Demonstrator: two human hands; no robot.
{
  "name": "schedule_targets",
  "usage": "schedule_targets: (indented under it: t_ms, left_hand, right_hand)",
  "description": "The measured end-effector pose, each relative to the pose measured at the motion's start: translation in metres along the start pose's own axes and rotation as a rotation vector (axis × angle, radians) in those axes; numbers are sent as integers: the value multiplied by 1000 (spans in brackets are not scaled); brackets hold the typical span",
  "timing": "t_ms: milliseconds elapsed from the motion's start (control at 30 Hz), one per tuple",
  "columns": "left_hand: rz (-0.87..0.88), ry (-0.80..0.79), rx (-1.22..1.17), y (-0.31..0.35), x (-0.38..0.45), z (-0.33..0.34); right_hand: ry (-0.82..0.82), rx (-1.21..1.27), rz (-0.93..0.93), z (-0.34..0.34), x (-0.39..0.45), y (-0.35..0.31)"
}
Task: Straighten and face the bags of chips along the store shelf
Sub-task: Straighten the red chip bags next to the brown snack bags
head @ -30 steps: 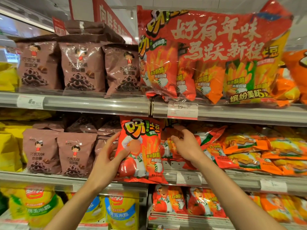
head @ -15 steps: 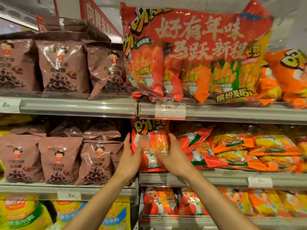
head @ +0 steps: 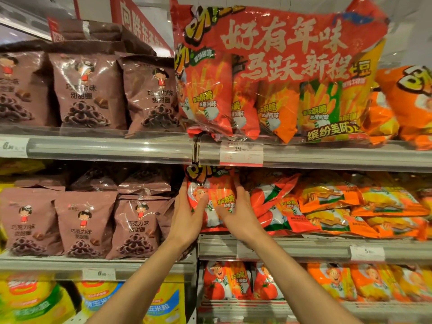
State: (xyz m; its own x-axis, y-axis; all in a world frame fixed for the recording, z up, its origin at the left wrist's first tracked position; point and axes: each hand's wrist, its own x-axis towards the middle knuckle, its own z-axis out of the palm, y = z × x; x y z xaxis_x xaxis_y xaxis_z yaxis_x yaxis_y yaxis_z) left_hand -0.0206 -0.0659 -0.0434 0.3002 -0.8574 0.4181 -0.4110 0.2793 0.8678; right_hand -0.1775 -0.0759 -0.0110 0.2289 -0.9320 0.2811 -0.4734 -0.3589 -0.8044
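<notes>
Supermarket snack shelves: at six o'clock beneath the price rail, both hands, left [head: 189, 216] and right [head: 236, 215], clasp an upright red foil chip bag [head: 214, 195], apparently seating it label-forward on the middle shelf [head: 304, 247].

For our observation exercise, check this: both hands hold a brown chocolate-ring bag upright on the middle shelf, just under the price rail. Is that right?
Not quite. The head view shows the left hand and right hand holding a red chip bag, not a brown one. The rest stands: it is upright on the middle shelf, just under the price rail.
</notes>
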Motion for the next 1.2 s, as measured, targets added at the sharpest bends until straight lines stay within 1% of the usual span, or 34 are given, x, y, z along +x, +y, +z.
schedule_targets:
  t_ms: [133,200,300,433,600,767,833,900,1000,1100,1200]
  left_hand:
    - [67,-20,92,-4,-15,2]
    - [69,-17,123,-5,-20,5]
    - [43,-13,157,-1,-17,6]
    - [68,-15,212,1,-12,6]
    - [110,-78,228,-6,-16,0]
    - [147,-101,188,0,-22,-14]
    - [147,-137,187,1,-28,-22]
    - [107,-147,159,0,-36,-32]
    - [61,-113,90,1,-53,-47]
    - [25,-79,45,-1,-69,-58]
    - [-29,-101,-36,-11,-85,-60]
  right_hand:
    - [-31,-67,-66,-7,-11,12]
    - [-34,-100,-76,-9,-14,17]
    - [7,-146,-97,-3,-16,19]
    - [70,-182,-112,9,-13,20]
    - [61,-229,-150,10,-19,28]
    - [51,-145,-130,1,-24,25]
    - [58,-117,-110,-4,-28,20]
    - [64,-84,-106,-9,-36,18]
    - [99,7,-94,-14,-55,19]
    - [123,104,-18,-19,-78,24]
    - [165,153,60,-20,-102,35]
